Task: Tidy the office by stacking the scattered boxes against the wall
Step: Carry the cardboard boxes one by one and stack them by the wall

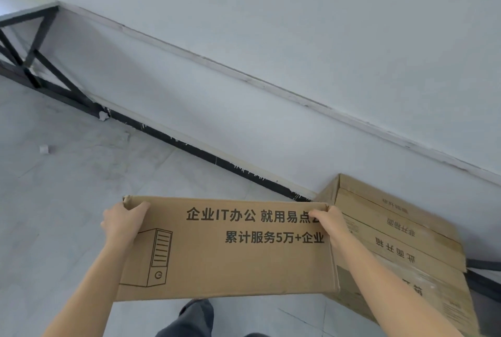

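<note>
I hold a brown cardboard box [227,250] off the floor in front of me; its top face carries black Chinese print and a drawing of a computer tower. My left hand [122,224] grips its far left corner, fingers curled over the edge. My right hand [332,224] grips the far right corner the same way. Just to the right, a second, larger cardboard box [401,239] with printed characters rests on the floor against the white wall [298,52]. The carried box overlaps its near left side in view.
A black baseboard [206,155] runs along the foot of the wall. A black metal table frame [35,60] stands at the far left. A small white scrap [44,149] lies on the grey tiled floor [81,179]. My trouser leg [195,317] shows below the box.
</note>
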Tool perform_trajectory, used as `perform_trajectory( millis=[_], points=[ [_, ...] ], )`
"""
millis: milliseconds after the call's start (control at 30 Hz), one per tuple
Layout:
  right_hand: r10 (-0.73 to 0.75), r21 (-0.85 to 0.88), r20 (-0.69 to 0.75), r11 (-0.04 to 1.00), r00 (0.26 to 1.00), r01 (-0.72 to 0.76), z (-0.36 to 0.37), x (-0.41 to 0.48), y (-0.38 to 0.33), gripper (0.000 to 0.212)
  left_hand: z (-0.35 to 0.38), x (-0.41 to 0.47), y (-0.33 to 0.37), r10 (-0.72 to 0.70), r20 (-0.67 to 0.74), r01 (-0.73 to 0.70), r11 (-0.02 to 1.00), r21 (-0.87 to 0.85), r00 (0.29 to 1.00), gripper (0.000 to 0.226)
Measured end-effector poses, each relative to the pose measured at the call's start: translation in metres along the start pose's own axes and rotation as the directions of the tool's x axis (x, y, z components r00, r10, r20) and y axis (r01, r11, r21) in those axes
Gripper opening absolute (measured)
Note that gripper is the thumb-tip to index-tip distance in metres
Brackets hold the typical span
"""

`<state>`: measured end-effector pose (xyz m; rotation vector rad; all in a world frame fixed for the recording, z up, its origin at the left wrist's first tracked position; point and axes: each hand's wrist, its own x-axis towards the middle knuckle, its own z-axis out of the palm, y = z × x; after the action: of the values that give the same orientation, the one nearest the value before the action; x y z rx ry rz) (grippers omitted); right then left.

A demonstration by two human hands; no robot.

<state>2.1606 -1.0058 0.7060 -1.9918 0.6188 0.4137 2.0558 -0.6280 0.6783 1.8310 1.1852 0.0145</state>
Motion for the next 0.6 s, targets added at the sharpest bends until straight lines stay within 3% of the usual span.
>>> perform_trajectory(
  millis=[333, 600],
  points=[
    [0.095, 0.119, -0.129, 0.990, 0.987, -0.080, 0.001, 0.082, -0.023, 0.046, 0.081, 0.085, 0.083, 0.089, 0.081, -0.097, 0.989, 0.110, 0.993, 0.049],
    [0.195, 0.129, -0.053, 0.974, 0.979, -0.187, -0.028, 0.209, -0.034, 0.047, 0.180, 0.127, 0.151, 0.037, 0.105, -0.055, 0.982, 0.180, 0.994, 0.048]
  ],
)
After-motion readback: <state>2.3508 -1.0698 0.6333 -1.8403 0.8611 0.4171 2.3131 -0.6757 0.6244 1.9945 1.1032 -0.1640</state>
